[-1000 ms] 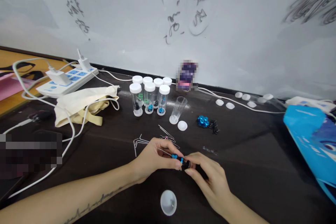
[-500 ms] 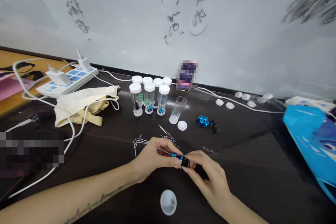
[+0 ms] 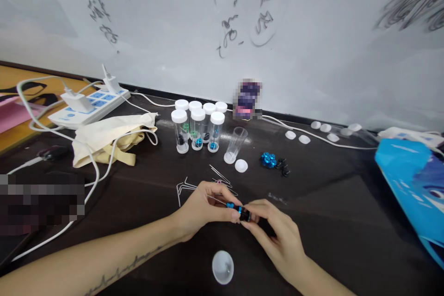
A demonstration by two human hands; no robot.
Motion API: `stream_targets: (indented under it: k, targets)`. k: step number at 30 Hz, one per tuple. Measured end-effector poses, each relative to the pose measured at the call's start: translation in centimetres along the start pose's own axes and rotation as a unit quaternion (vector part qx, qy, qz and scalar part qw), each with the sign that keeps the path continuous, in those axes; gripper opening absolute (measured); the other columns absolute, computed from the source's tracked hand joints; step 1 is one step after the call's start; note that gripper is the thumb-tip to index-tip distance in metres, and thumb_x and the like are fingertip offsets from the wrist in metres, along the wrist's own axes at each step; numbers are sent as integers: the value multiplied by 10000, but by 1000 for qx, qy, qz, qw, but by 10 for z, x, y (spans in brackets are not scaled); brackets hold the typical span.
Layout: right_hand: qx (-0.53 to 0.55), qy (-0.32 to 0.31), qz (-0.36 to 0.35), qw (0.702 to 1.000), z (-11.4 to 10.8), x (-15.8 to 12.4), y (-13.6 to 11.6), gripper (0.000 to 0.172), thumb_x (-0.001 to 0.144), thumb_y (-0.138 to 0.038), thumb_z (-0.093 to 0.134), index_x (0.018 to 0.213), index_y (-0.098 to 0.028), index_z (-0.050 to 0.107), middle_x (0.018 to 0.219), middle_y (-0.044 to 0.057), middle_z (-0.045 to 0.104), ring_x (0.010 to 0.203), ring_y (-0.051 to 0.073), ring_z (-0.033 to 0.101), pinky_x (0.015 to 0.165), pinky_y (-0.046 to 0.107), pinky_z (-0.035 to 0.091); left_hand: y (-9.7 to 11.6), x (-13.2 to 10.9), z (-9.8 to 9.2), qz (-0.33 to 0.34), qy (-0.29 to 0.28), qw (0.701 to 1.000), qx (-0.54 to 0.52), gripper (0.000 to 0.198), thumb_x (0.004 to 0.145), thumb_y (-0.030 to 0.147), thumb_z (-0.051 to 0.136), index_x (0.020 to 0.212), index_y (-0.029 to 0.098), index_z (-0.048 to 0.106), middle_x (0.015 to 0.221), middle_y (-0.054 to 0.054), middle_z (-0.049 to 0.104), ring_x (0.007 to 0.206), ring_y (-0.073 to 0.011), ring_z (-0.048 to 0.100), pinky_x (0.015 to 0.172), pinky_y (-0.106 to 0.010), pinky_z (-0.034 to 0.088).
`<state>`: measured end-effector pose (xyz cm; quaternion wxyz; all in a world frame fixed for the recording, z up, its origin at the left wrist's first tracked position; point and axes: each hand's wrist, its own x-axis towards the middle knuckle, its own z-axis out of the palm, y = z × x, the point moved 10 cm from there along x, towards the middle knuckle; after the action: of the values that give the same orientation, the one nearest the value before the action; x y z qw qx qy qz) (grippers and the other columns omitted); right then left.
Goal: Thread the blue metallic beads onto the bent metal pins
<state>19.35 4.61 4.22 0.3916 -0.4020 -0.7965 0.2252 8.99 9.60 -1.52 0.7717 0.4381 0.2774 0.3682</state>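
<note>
Between my two hands is a small black-and-blue cylindrical part [image 3: 244, 213], with a thin metal rod [image 3: 218, 200] running out of its blue end. The thumb and forefinger of my left hand [image 3: 208, 206] pinch its blue side. My right hand [image 3: 277, 226] has its fingertips closed on the black end, partly covering it. Behind my left hand lie several thin bent metal rods [image 3: 187, 186]. Small blue parts [image 3: 268, 159] sit in a cluster beyond my right hand, beside little black pieces [image 3: 283, 167]. A translucent cup [image 3: 222, 267] stands nearer me, below both hands.
Several white-capped clear tubes [image 3: 197, 125] stand together at the back; an uncapped tube [image 3: 237, 142] has a white cap [image 3: 241, 165] beside it. More caps [image 3: 304, 139] lie right. Cables, a power strip [image 3: 100, 101] and cream cloth [image 3: 111, 136] are left, a blue bag [image 3: 398, 171] right.
</note>
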Motion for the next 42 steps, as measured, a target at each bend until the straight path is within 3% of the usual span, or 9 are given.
stream_targets:
  k: [4,10,16,21,27,32,37,40,42]
  targets:
    - [5,-31,33,999,4,0,5,50,948,-200,532,985,-209,564,775,7,575,686,154,575,633,269,457,1,-1,3,2,-11,1000,0,153,636,144,836,760,160,747,684,3,697,639,-86,639,626,-179,500]
    - [2,-36,38,999,5,-1,6,48,953,-198,528,980,-211,565,787,4,573,680,145,565,633,263,447,1,-1,3,-2,-13,1000,-4,164,635,135,836,772,158,750,685,8,692,637,-80,637,631,-176,503]
    - [-4,-5,-21,1000,2,-2,-4,204,924,-111,560,1100,-213,559,941,44,611,819,158,600,714,262,481,0,-1,1,-1,-6,1000,-2,166,629,137,840,768,150,751,684,10,680,646,-74,621,631,-169,501]
    - [-6,-35,26,999,5,-1,5,75,952,-219,541,1020,-209,571,784,4,592,669,144,572,629,259,450,0,-1,3,0,-15,1000,0,163,633,135,838,768,150,748,685,2,700,637,-82,638,626,-172,505]
    - [5,-39,40,998,5,-2,6,151,994,-292,446,984,-208,571,793,12,589,684,151,569,643,266,439,1,-1,3,-1,-13,1000,6,164,629,131,839,764,149,747,682,1,699,649,-91,651,637,-180,514]
    - [-3,-31,46,998,4,-2,7,71,966,-264,500,988,-210,540,800,6,576,669,142,553,633,256,436,0,0,0,-4,-2,1000,-7,174,631,136,838,777,148,745,683,7,689,633,-79,639,625,-173,509]
    - [0,-42,52,998,7,-2,9,149,984,-218,440,866,-200,529,793,19,563,718,158,556,657,276,434,-1,0,1,-2,-7,1000,-8,169,625,132,839,763,145,743,688,1,693,633,-87,647,625,-181,515]
    - [3,-29,40,999,4,-1,7,32,954,-188,510,945,-204,536,850,25,566,748,156,562,673,274,446,0,1,0,0,-4,1000,-13,165,636,134,833,771,144,740,677,-2,697,621,-85,642,630,-187,513]
    - [5,-17,29,999,2,0,4,99,939,-163,537,1026,-210,541,922,37,572,759,149,565,679,269,456,0,1,0,1,-2,1000,-14,167,639,131,832,777,143,739,670,-4,700,621,-87,641,641,-194,513]
